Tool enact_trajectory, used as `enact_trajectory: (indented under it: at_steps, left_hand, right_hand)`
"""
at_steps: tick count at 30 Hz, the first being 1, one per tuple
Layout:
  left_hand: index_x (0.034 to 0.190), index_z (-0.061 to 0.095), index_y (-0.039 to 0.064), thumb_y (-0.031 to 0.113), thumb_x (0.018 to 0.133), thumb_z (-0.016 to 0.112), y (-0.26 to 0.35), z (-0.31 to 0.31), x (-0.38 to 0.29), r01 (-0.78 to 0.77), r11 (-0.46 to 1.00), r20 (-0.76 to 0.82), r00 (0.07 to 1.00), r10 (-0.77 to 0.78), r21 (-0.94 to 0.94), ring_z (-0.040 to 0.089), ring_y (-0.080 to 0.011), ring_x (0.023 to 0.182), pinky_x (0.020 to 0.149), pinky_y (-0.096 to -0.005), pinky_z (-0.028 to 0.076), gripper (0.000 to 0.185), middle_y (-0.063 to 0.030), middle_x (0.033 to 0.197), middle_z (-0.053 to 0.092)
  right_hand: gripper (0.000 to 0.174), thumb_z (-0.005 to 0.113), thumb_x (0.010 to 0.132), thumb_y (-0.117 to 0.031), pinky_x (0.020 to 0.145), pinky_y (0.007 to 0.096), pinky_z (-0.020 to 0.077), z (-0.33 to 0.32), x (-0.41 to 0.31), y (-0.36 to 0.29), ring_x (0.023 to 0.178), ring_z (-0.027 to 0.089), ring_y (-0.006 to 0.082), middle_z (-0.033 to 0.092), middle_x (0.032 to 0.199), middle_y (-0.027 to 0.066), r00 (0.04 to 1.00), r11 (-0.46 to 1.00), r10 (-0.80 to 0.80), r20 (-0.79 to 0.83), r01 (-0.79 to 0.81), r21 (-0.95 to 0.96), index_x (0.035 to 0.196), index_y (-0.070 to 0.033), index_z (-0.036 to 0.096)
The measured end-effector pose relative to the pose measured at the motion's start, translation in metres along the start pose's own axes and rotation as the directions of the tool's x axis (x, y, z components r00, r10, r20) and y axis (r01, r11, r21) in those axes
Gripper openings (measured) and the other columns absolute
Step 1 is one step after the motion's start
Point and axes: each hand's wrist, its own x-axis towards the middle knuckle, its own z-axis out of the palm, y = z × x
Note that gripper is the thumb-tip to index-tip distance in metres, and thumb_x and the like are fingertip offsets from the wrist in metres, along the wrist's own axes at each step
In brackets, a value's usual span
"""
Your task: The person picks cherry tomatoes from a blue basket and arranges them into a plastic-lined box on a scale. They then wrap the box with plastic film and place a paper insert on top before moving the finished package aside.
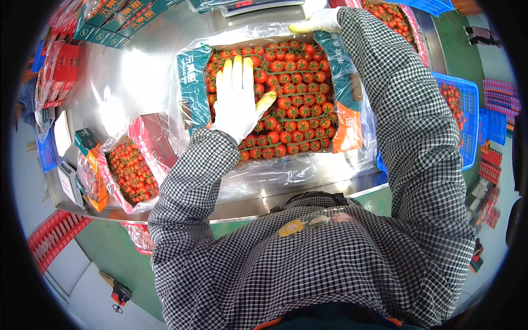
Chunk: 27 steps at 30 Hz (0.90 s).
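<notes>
Rows of cherry tomatoes on green vines (295,99) fill a teal and orange cardboard box (194,88) in front of me, with clear plastic film (272,169) spread around its sides. My left hand (239,97), in a white glove with yellow fingertips, lies flat on the tomatoes at the left part of the box, fingers apart and pointing away from me. My right hand (319,22), gloved alike, is at the box's far right corner, on the film and edge; its fingers are partly hidden, so its grip cannot be told.
A steel table (144,78) carries a smaller pink box of tomatoes (154,140) at left, stacked teal boxes (119,18) at far left and a scale (262,6) at the far edge. A blue crate (470,119) with tomatoes stands right, beside my right arm. Red boxes (64,62) are stacked farther left.
</notes>
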Motion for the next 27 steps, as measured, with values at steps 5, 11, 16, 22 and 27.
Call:
enact_trajectory:
  at_steps: [5,11,16,22,27]
  left_hand:
    - [0.147,0.045,0.000,0.049,0.094,0.064,-0.018,-0.050,0.020,-0.004,0.984,0.177,0.984,0.036,-0.180,0.046,-0.0366,0.138,0.118,-0.0441,0.033,0.074,-0.0256,0.146,0.050]
    - [0.151,0.042,0.008,0.048,0.074,0.084,-0.098,-0.071,0.106,-0.213,0.976,-0.289,0.938,0.193,-0.041,0.046,-0.0318,0.137,0.112,-0.0388,0.040,0.097,-0.0186,0.144,0.053]
    - [0.096,0.067,0.003,0.048,0.078,0.079,-0.140,-0.074,0.130,0.051,0.995,0.432,0.902,-0.007,-0.089,0.066,-0.0264,0.086,0.079,-0.0377,0.052,0.049,-0.0112,0.089,0.070]
    - [0.103,0.067,0.006,0.029,0.095,0.072,-0.203,-0.148,0.071,0.375,0.803,0.217,0.927,-0.307,-0.464,0.046,-0.0011,0.053,0.045,-0.0215,0.036,0.025,0.0059,0.065,0.054]
    - [0.138,0.057,0.001,0.035,0.103,0.061,-0.218,-0.169,-0.023,0.276,0.357,-0.101,0.649,-0.754,-0.892,0.055,-0.0029,0.071,0.069,-0.0191,0.046,0.049,0.0003,0.087,0.065]
  right_hand:
    - [0.037,0.080,0.076,-0.028,0.084,0.0433,0.0515,-0.031,-0.013,0.005,0.101,0.064,0.0277,0.065,0.099,0.0140,0.824,0.781,-0.560,-0.085,0.491,-0.385,0.098,-0.002,0.065]
    - [0.013,0.073,0.080,-0.012,0.073,0.0331,0.0537,-0.082,-0.081,-0.033,0.079,0.067,0.0190,0.071,0.083,0.0081,0.869,0.886,-0.462,-0.175,0.457,-0.073,0.087,-0.002,0.069]
    - [0.013,0.074,0.080,-0.012,0.068,0.0319,0.0500,-0.086,-0.126,-0.034,0.071,0.061,0.0156,0.064,0.075,0.0045,0.700,0.883,-0.425,-0.574,0.460,-0.093,0.087,-0.004,0.068]
    - [0.029,0.074,0.088,-0.026,0.064,0.0240,0.0445,-0.077,-0.152,0.054,0.076,0.056,0.0080,0.062,0.087,-0.0001,0.771,0.844,0.081,-0.631,0.283,0.455,0.106,-0.007,0.061]
    - [0.055,0.073,0.089,-0.037,0.096,0.0366,0.0469,0.050,-0.191,0.102,0.110,0.060,0.0220,0.065,0.119,0.0143,0.945,0.883,0.132,-0.299,0.025,0.469,0.130,-0.005,0.059]
